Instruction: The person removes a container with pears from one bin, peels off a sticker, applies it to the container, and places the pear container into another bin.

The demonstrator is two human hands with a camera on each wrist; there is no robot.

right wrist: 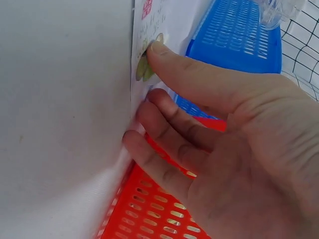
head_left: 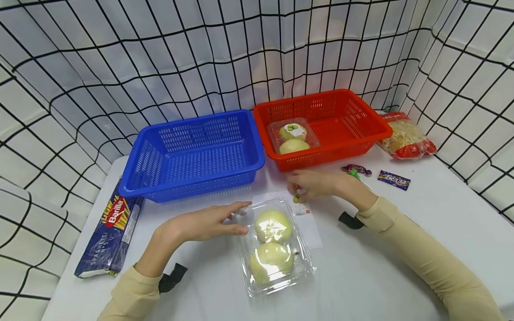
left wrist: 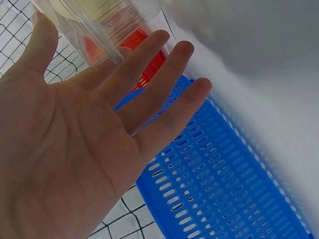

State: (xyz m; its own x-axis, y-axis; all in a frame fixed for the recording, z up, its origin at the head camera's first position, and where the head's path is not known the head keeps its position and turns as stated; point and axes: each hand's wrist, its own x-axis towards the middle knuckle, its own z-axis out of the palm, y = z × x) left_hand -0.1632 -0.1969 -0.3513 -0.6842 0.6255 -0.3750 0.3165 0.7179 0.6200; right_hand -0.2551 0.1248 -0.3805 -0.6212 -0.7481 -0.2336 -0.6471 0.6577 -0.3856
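A clear plastic box (head_left: 277,245) with two pale green apples lies on the white table in front of me. My left hand (head_left: 237,219) rests its straight fingers against the box's left side; in the left wrist view the fingers (left wrist: 164,74) are spread flat by the box's corner (left wrist: 99,30). A white paper label (head_left: 306,216) with a green fruit print lies partly under the box. My right hand (head_left: 299,194) pinches the label's printed end, and the thumb (right wrist: 164,55) presses on the green print (right wrist: 143,69).
A blue basket (head_left: 188,122) stands empty behind the box. A red basket (head_left: 305,99) to its right holds another apple box (head_left: 293,136). A spaghetti pack (head_left: 112,227) lies left, a pasta bag (head_left: 405,136) and two candies (head_left: 394,179) right. Grid cloth walls surround the table.
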